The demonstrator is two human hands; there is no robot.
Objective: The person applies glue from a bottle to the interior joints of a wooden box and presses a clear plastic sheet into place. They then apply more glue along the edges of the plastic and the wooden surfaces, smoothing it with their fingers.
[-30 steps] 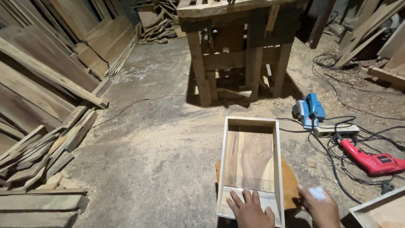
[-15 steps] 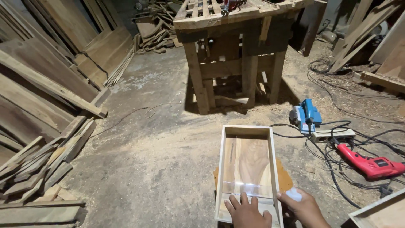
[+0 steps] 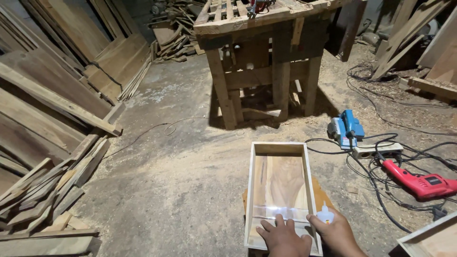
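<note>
A shallow open wooden box (image 3: 279,148) with pale edges lies on the sawdusty floor in front of me. My left hand (image 3: 283,236) rests flat inside its near end, fingers spread on the bottom panel. My right hand (image 3: 336,235) sits at the box's near right rim and is closed around a small clear glue bottle (image 3: 325,215) with a pointed tip. A brown board (image 3: 322,193) shows beneath the box on its right side.
A rough wooden workbench (image 3: 266,57) stands behind the box. A blue power planer (image 3: 346,127), a white power strip (image 3: 376,151), a red drill (image 3: 419,182) and tangled cables lie at right. Planks (image 3: 52,123) are stacked along the left. Another box corner (image 3: 428,240) shows at bottom right.
The view has shifted slightly, so the box and hands sit a little further left. My right hand with the bottle has moved in closer to the box's right rim.
</note>
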